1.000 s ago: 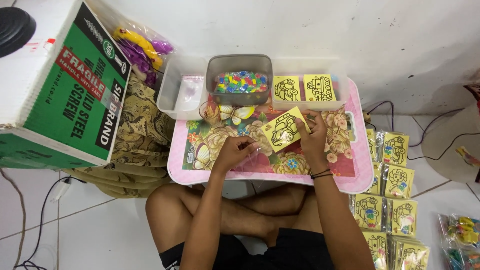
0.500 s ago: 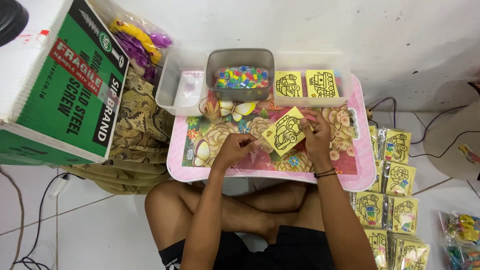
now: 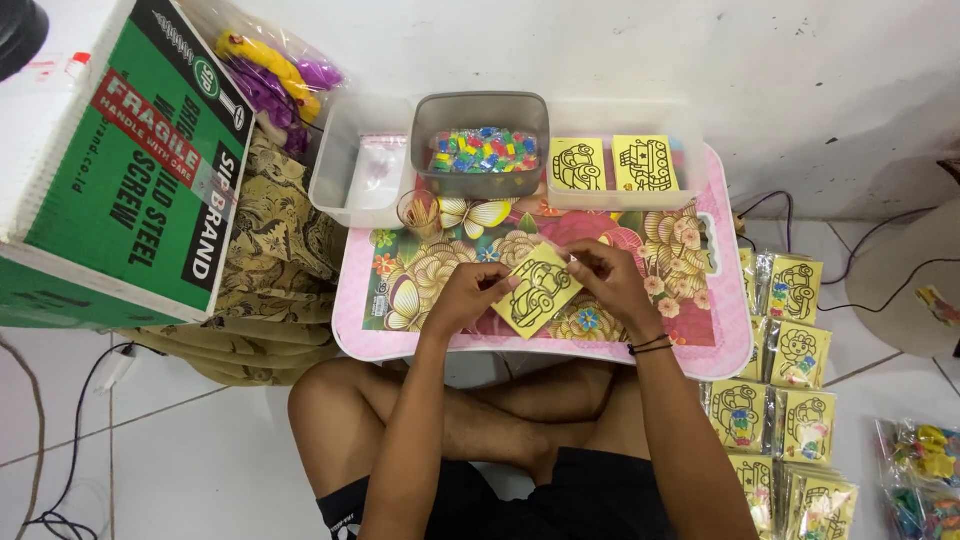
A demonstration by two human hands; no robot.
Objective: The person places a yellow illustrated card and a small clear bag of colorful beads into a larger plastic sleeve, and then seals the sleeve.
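Bright, even indoor light, soft shadows under the tray [image 3: 720, 360], sharp focus, slight wide-angle bending at edges.

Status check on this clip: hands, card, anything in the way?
Left hand and right hand both pinch the yellow car-outline card. Card tilted above floral lap tray. Nothing blocking; grey tub of coloured pieces sits behind, apart.

Yellow card [image 3: 537, 290] with black line drawing — pink floral tray [image 3: 700, 345], green-and-white box [image 3: 130, 190].
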